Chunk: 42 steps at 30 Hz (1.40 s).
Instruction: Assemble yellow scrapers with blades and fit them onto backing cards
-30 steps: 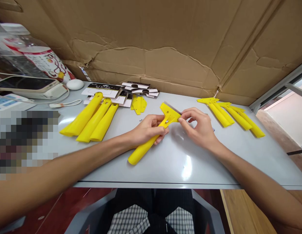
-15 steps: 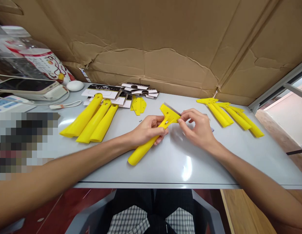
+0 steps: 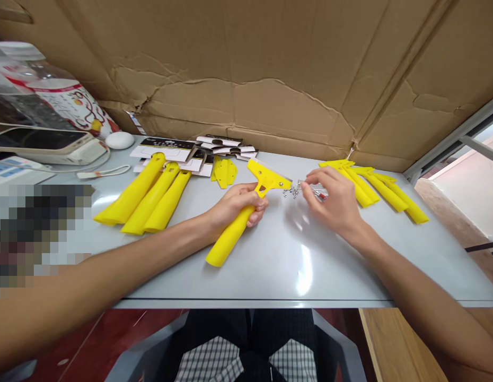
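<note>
My left hand [image 3: 244, 204] is closed round the handle of a yellow scraper [image 3: 229, 239], which is tilted with its wide head up and away from me. A thin blade edge shows along the head, and small metal screws [image 3: 281, 184] sit in it. My right hand [image 3: 334, 199] hovers just right of the head, thumb and fingers bent together in a pinch; what lies between the tips is too small to make out. Beside those fingertips is a small heap of loose screws [image 3: 293, 192]. A thin metal item with a red part [image 3: 322, 196] shows partly behind the hand.
Several yellow scraper handles [image 3: 167, 201] lie at left, others [image 3: 384, 191] at right. Yellow plates [image 3: 225, 173] and printed cards [image 3: 165, 148] are at the back. A bottle [image 3: 71, 98], phone [image 3: 43, 139] and cable [image 3: 105, 172] stand left. Cardboard [image 3: 270, 69] walls the back edge.
My right hand has left the scraper head and moved slightly right. The scraper has shifted left and up in my left hand. The screw heap now shows between them.
</note>
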Available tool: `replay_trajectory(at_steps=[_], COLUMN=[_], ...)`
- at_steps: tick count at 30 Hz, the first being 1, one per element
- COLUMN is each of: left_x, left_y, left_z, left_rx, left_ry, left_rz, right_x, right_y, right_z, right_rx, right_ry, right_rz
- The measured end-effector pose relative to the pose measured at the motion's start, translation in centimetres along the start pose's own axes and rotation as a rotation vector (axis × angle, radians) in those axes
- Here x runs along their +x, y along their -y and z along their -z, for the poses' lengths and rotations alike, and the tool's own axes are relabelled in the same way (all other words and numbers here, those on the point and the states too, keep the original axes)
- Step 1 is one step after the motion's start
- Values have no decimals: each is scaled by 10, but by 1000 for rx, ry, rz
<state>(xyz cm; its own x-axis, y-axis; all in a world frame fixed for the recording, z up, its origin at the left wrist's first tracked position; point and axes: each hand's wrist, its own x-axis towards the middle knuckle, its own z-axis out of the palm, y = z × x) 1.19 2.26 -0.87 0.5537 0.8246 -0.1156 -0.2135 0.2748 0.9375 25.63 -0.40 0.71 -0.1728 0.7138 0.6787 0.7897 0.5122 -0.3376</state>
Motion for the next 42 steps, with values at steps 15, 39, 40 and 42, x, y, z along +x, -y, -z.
replay_trajectory(at_steps=[15,39,40,42], left_x=[1,0,0,-1], left_y=[0,0,0,0], left_z=[0,-1,-1,-1], left_rx=[-60,-25,-26,-24], left_ry=[-43,-69,-70,-69], left_rz=[10,-7,-10,-12], right_x=[8,14,14,15], right_y=[-54,-17,-17,-16], right_z=[34,33,33,33], right_rx=[-539,-59,-59,-55], right_ry=[649,443,444,445], right_rz=[-238,97,99,103])
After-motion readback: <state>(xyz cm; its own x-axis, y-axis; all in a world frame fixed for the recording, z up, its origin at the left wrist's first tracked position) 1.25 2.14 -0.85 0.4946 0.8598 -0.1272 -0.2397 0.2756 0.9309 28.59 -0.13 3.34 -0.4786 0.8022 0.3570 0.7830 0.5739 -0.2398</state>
